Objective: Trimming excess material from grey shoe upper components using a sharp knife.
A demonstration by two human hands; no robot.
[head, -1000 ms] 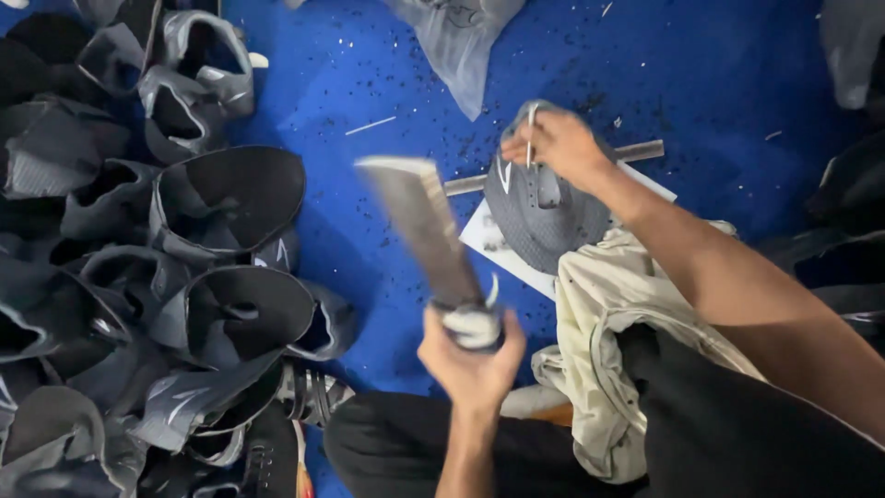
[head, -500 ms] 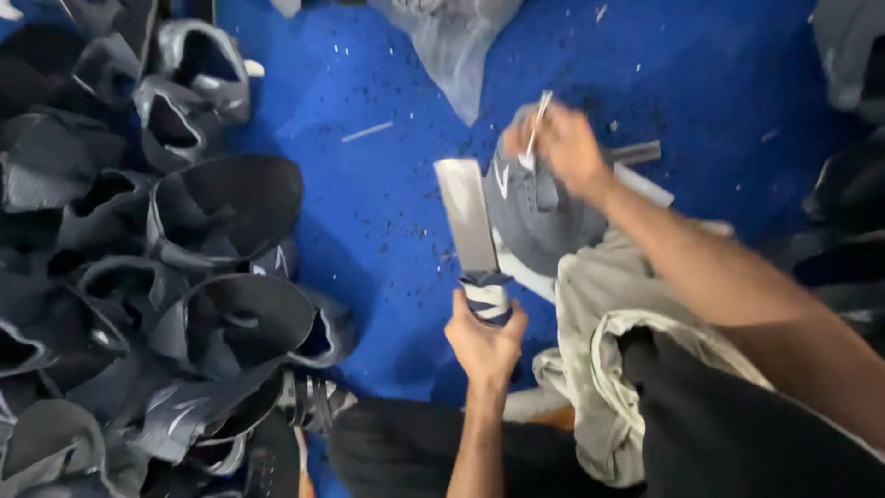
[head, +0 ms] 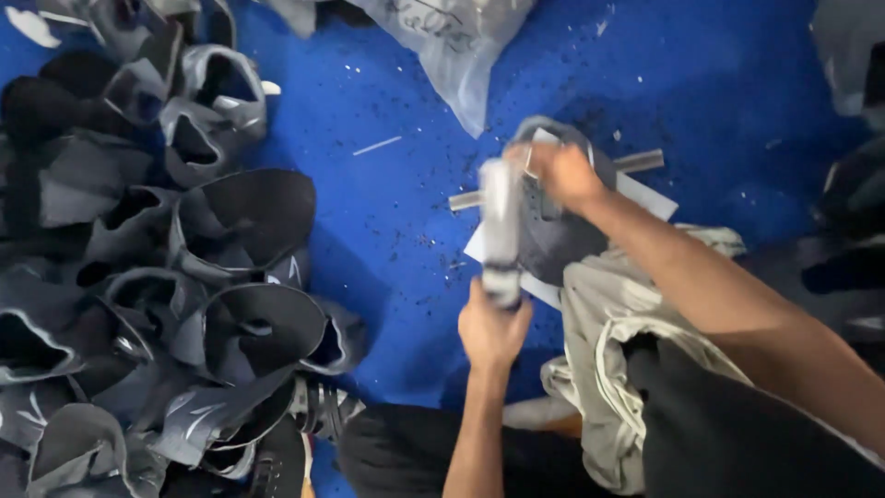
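We hold a flat-bladed tool (head: 501, 221), pale grey and motion-blurred, in the left hand (head: 491, 327), which is fully closed around its banded handle at frame centre. The blade points to 12 o'clock, its side against a dark domed shoe upper (head: 553, 226). The right hand (head: 564, 173) presses down on that upper at its 12 o'clock edge, fingers curled; we cannot tell what they pinch.

Risk: the blade travels close to the right hand; a slip off the curved, yielding upper could strike the fingers.

A metal bar (head: 636, 163) and white sheet (head: 645, 195) lie beneath. The blue floor (head: 396, 240) carries dark specks. At 9 o'clock, a heap of uppers (head: 230, 267), matte, cup-shaped. At 12 o'clock, a crinkled plastic bag (head: 452, 46).
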